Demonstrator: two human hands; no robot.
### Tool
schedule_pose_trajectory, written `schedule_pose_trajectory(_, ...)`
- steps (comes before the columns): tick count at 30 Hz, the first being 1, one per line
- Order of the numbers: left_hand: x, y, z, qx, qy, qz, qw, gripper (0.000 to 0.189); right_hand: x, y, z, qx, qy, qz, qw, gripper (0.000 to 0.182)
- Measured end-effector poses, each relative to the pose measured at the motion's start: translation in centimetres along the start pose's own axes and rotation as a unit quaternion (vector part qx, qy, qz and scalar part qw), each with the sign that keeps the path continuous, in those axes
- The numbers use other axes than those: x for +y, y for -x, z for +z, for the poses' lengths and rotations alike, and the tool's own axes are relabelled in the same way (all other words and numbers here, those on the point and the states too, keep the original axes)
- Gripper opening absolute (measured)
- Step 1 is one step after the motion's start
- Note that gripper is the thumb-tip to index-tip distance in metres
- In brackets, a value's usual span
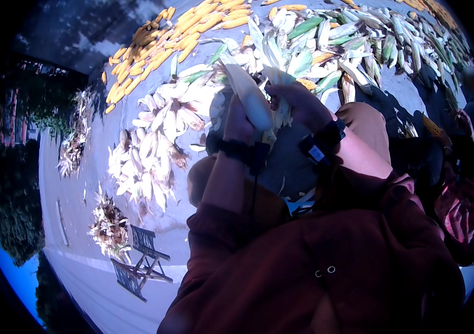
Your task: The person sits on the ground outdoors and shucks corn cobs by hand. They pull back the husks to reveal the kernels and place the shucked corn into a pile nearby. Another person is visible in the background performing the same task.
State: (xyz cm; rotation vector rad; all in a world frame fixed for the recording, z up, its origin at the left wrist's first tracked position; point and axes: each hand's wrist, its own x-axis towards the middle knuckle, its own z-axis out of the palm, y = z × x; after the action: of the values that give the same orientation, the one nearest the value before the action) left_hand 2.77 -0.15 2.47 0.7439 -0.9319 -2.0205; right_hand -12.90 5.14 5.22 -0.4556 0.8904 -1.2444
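Observation:
My left hand grips a maize ear that looks wrapped in pale husk. It slants up and away, its rounded end towards me. Close beside it, my right hand is closed on a bunch of pale green husk leaves fanning out above the fingers. Whether these leaves still join the ear is hidden between the hands. Just beyond my right hand, a bare yellow cob shows among the husks.
Husked yellow maize ears lie spread at the upper left, with ears in husk heaped at the upper right. Stripped husks lie left of my knees. A folding wooden seat stands lower left. At right, another person's hand holds a yellow ear.

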Motion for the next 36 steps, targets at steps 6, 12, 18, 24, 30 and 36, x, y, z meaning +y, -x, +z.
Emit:
schedule_pose_trajectory(6, 0.2, -0.5, 0.8, -0.007, 0.094, -0.066, 0.993, 0.028, 0.5, -0.1, -0.8, -0.033, 0.074, -0.089, 0.993, 0.014)
schedule_pose_trajectory(12, -0.1, -0.2, 1.2, -0.027, 0.051, -0.058, 0.997, 0.029, 0.5, 0.4, -0.2, -0.011, 0.092, -0.099, 0.991, 0.019)
schedule_pose_trajectory(18, -0.5, -1.1, 0.1, -0.027, 0.094, -0.078, 0.992, 0.028, 0.4, 0.6, -0.2, 0.015, 0.161, -0.094, 0.982, 0.018)
schedule_pose_trajectory(24, 0.0, -0.8, 1.1, 0.011, 0.097, -0.082, 0.992, 0.028, 0.1, 0.3, -0.9, 0.033, 0.101, -0.057, 0.993, 0.021)
schedule_pose_trajectory(30, -0.7, -1.4, -0.3, 0.001, 0.057, -0.065, 0.996, 0.027, -0.7, 1.6, 0.1, -0.012, 0.053, -0.081, 0.995, 0.023)
schedule_pose_trajectory(36, -0.2, -0.1, 1.5, 0.003, -0.045, -0.046, 0.998, 0.031, -1.0, 2.0, 0.3, -0.035, 0.049, -0.091, 0.994, 0.028)
